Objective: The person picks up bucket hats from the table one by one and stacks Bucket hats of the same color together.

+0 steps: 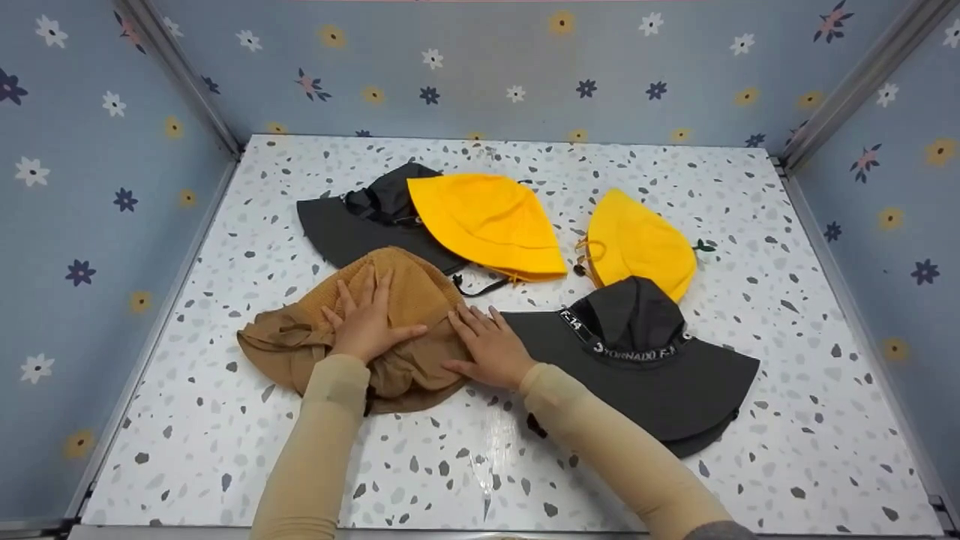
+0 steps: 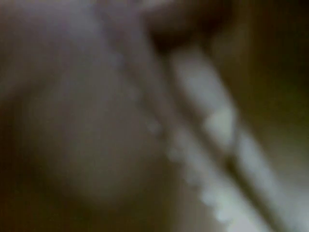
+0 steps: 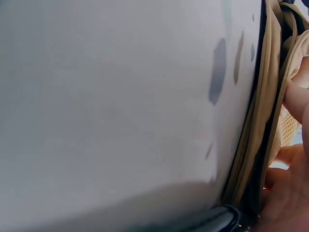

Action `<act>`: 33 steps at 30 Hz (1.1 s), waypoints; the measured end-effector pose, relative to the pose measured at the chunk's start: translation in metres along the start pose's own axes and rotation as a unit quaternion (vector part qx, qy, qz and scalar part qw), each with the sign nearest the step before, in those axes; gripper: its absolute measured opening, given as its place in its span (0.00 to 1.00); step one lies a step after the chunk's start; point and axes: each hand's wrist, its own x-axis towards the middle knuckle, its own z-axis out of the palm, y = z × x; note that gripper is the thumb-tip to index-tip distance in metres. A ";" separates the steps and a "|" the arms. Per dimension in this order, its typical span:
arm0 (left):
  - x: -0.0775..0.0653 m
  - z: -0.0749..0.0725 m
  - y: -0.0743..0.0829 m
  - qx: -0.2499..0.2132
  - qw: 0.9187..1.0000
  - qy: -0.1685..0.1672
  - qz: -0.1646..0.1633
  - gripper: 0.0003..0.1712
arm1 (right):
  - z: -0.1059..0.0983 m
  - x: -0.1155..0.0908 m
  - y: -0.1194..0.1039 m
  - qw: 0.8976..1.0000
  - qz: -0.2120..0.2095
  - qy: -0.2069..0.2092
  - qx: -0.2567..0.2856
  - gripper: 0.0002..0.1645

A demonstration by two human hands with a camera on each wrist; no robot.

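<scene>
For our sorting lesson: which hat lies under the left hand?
The brown hat; the left hand rests on its crown. The others are two yellow bucket hats and two dark grey sun hats.

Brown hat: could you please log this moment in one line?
left hand: spread on brown hat | right hand: at its edge | nearby: black hats, yellow hats

1 high head view, forward and down; 2 close wrist views; brown hat (image 1: 430,351) common to head and right.
</scene>
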 end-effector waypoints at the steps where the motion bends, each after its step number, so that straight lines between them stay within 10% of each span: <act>1: 0.000 0.000 0.000 0.002 1.000 0.000 -0.001 0.69 | -0.001 0.000 0.001 1.000 -0.001 0.000 0.013 0.51; 6: 0.002 0.002 0.001 0.006 1.000 0.005 0.004 0.69 | -0.009 0.002 0.009 0.984 0.014 0.008 0.178 0.46; 9: 0.001 0.002 0.003 0.004 1.000 0.004 0.005 0.69 | -0.014 0.003 0.015 0.937 0.063 0.033 0.341 0.40; 13: 0.000 -0.002 0.009 0.002 1.000 -0.005 0.002 0.69 | -0.024 0.006 0.023 0.804 0.143 0.103 0.568 0.34; 18: -0.004 -0.015 0.019 0.028 0.999 -0.017 -0.007 0.69 | -0.039 0.009 0.038 0.586 0.202 0.188 0.762 0.22; 20: -0.008 -0.021 0.023 0.043 0.999 -0.015 -0.009 0.69 | -0.044 0.008 0.044 0.516 0.211 0.197 0.806 0.18; 22: -0.011 -0.029 0.029 0.050 0.999 -0.015 -0.009 0.68 | -0.048 0.005 0.051 0.472 0.216 0.192 0.833 0.19; 26: -0.020 -0.046 0.042 0.040 0.999 -0.027 -0.006 0.66 | -0.053 -0.003 0.062 0.427 0.217 0.178 0.860 0.28; 33: -0.024 -0.071 0.076 -0.050 0.997 -0.053 0.021 0.59 | -0.059 -0.009 0.077 0.377 0.223 0.177 0.881 0.32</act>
